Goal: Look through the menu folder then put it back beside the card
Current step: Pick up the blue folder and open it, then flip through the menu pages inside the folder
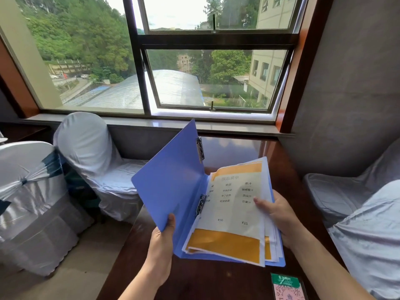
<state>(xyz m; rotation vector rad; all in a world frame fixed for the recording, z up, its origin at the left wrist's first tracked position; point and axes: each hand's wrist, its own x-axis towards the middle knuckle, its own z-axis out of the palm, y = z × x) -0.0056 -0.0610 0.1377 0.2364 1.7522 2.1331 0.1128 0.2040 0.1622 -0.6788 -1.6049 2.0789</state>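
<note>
The blue menu folder [173, 187] is held open above the dark wooden table [233, 148], its front cover tilted up to the left. The left hand [161, 241] pinches that cover's lower corner, thumb on the inside. The right hand [279, 215] supports the right side from beneath, thumb pressed on the top page [233, 204], a white sheet with orange bands and printed text. More sheets fan out underneath. Near the table's front edge lies a green and pink card [286, 286], apart from the folder. White-covered chairs [86, 152] stand to the left below the window [184, 61].
</note>
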